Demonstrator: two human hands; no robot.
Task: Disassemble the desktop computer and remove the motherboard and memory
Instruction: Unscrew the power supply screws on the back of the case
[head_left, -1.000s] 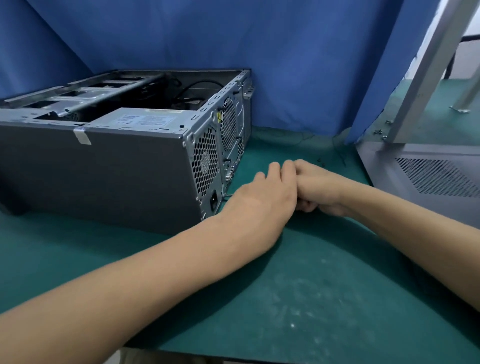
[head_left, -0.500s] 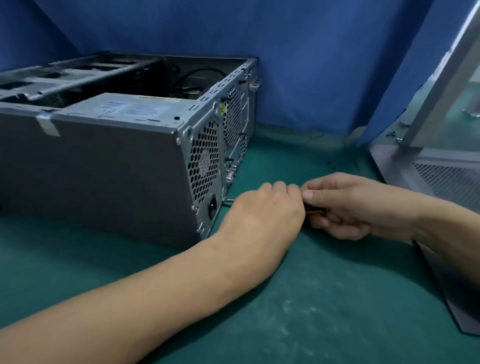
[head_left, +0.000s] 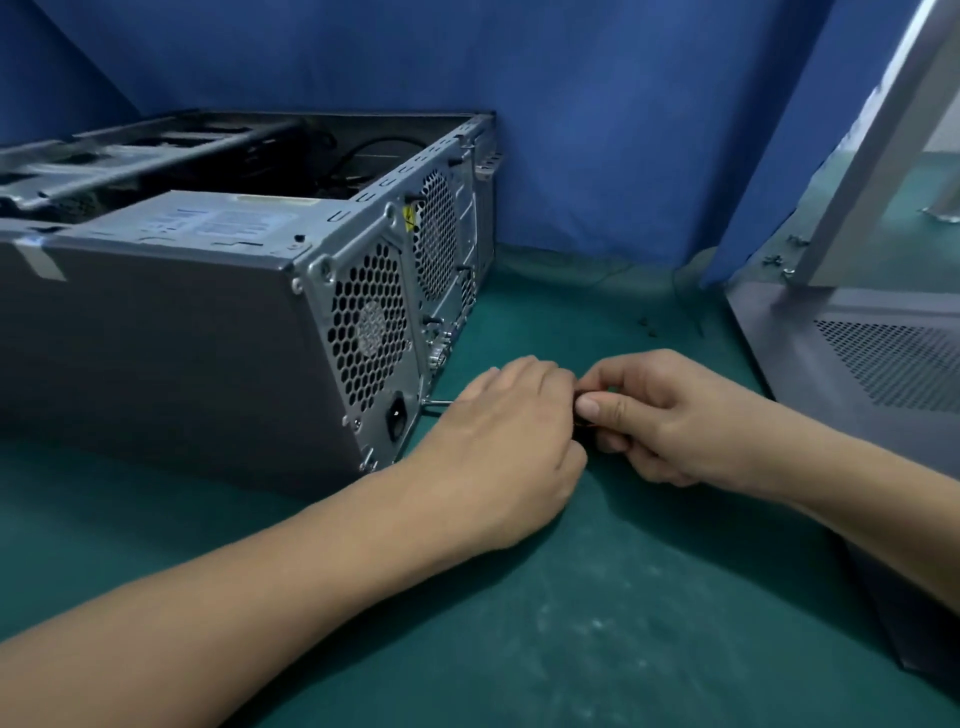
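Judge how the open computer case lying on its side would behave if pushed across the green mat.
The computer case lies on a broad side, so it probably would not tip. Its sheet-metal walls look stiff, and the power supply inside suggests real weight. The green mat looks grippy, so it would likely drag rather than glide.

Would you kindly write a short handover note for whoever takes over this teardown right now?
Left hand: closed over the screwdriver, steadying the shaft; its tip meets the low rear edge of the case.
Right hand: pinching the dark handle end.
Case lies on its side on the green mat, top open; the power supply is in place inside. The removed side panel lies to the right. A few loose screws sit on the mat behind the hands.
Done: side panel off.
Left: finish this rear screw, then take out the motherboard and memory, neither visible from here.
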